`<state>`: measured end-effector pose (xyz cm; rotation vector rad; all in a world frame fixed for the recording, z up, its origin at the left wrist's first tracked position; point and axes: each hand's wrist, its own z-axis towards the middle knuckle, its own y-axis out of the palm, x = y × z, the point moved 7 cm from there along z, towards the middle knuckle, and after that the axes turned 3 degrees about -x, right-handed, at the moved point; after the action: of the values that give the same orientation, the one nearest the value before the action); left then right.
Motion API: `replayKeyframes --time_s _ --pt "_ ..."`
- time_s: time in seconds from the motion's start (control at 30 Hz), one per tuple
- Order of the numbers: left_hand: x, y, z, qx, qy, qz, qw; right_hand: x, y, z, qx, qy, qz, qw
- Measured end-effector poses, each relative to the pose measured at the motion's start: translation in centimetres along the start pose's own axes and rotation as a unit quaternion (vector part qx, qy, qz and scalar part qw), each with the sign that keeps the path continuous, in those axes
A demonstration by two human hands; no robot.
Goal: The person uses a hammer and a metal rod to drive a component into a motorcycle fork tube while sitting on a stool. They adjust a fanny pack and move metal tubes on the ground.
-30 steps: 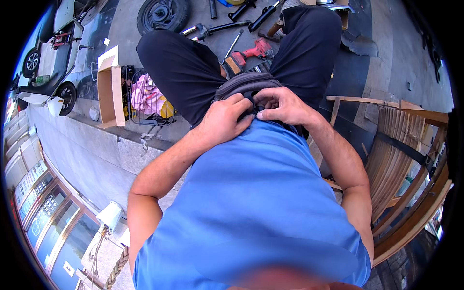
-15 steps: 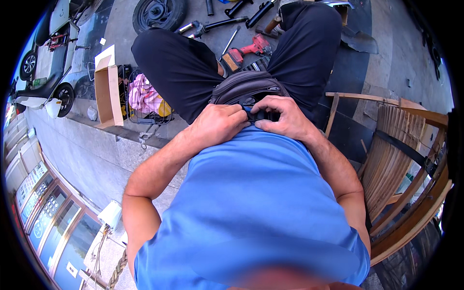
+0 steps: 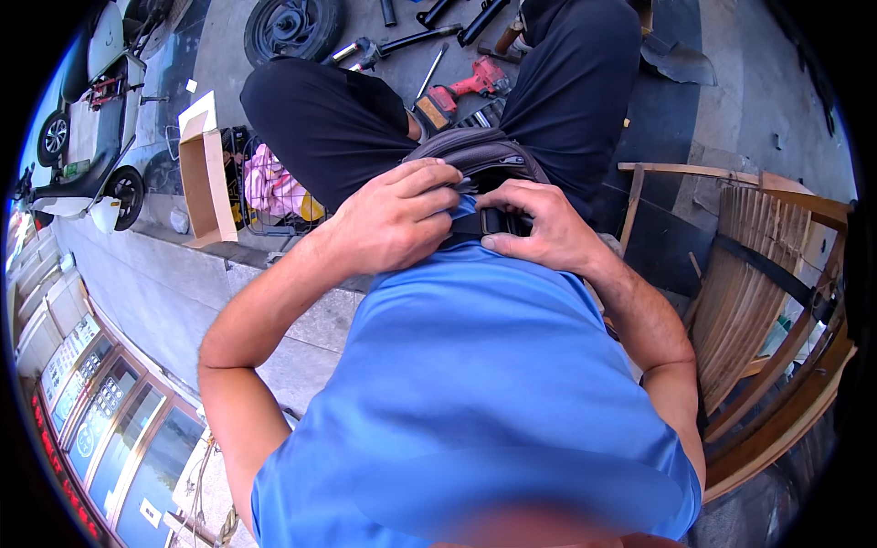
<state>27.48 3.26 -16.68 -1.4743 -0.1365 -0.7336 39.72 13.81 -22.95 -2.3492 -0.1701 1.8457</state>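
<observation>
At my waist a dark grey waist bag [image 3: 484,151] rests in my lap, above the hem of my blue shirt [image 3: 484,338]. Below the bag runs a black strap with a buckle [image 3: 494,220]. My right hand [image 3: 546,225] is closed on that buckle, forefinger above and thumb below. Just left of it, my left hand [image 3: 395,217] has its fingers curled at the bag's lower left edge. Whatever those fingers hold is hidden behind them.
Beyond my knees lie a red power tool [image 3: 481,79], a wheel [image 3: 294,27] and several dark tubes. To the left stand an open cardboard box [image 3: 208,178], a wire basket [image 3: 274,208] with pink cloth, and a scooter [image 3: 87,190]. A wooden chair [image 3: 744,265] is at the right.
My left hand has moved up and left, away from my right hand, uncovering part of the black strap and buckle. My right hand stays at nearly the same place.
</observation>
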Motion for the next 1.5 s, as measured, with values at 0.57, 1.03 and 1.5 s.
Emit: replayKeyframes --time_s 0.57,1.03,1.5 --pt "1.2 2.3 -1.2 0.056 -0.024 0.016 0.998 0.5 0.3 -0.6 0.04 -0.049 0.016 0.998" --pt "-0.7 5.1 -2.5 0.122 -0.174 -0.218 0.953 1.2 0.5 -1.0 0.057 -0.05 0.036 0.996" --pt "-0.6 5.1 -2.1 0.075 -0.12 -0.207 0.968 -1.8 -1.3 0.4 -0.014 -0.057 -0.107 0.992"
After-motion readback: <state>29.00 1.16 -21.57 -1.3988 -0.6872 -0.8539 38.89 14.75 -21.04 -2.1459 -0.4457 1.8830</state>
